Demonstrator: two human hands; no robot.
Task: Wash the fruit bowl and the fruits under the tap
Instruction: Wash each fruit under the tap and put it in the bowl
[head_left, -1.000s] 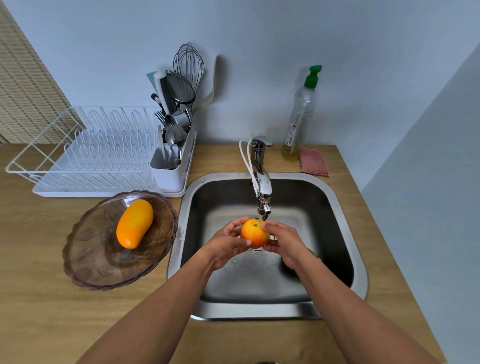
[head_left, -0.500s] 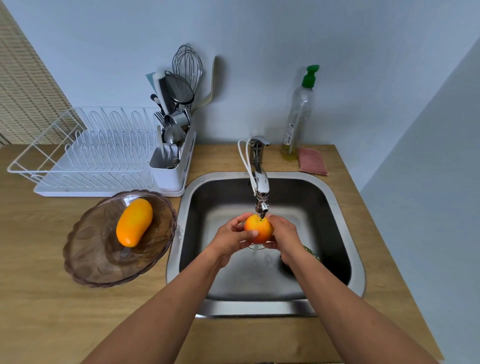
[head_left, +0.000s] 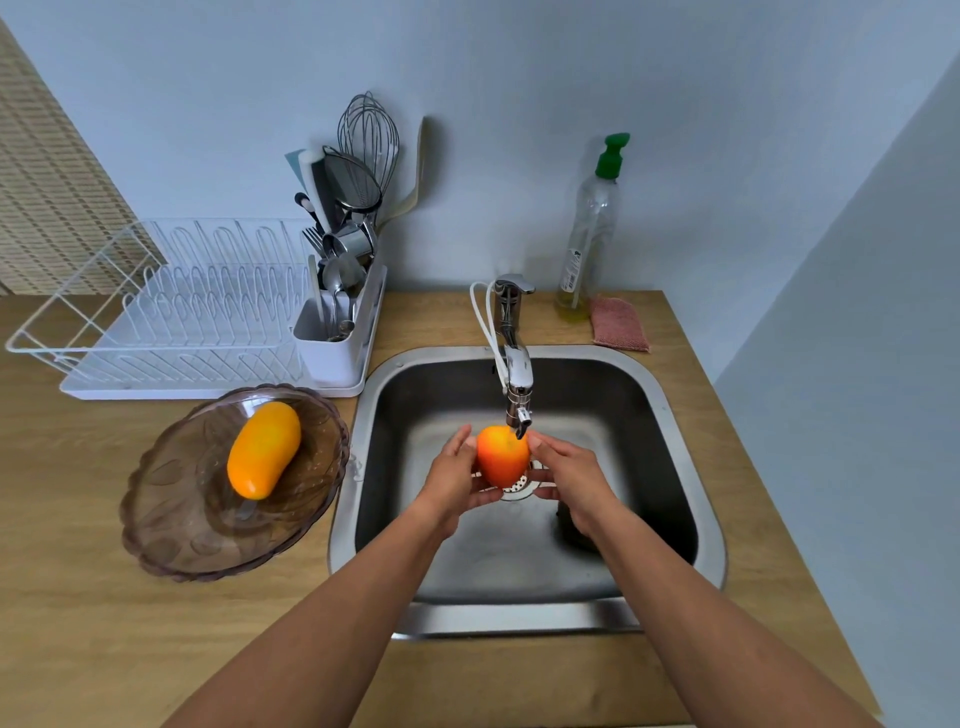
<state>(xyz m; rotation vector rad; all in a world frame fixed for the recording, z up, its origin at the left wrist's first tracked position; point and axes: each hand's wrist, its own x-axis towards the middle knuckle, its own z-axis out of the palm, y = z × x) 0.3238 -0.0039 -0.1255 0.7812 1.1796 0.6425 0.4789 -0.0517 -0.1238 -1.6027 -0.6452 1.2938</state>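
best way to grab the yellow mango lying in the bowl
Grip the mango across its narrow middle, coming from above. It lies on its side in the shallow bowl, long axis running toward the dish rack, top and both long flanks exposed, probably easy for fingers to span.

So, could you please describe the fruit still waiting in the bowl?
Left of the steel sink, in front of the white dish rack, a brownish glass bowl sits on the wooden counter. In it lies the mango: elongated, plain yellow-orange, unlike the rounder, red-blushed fruit under the tap.
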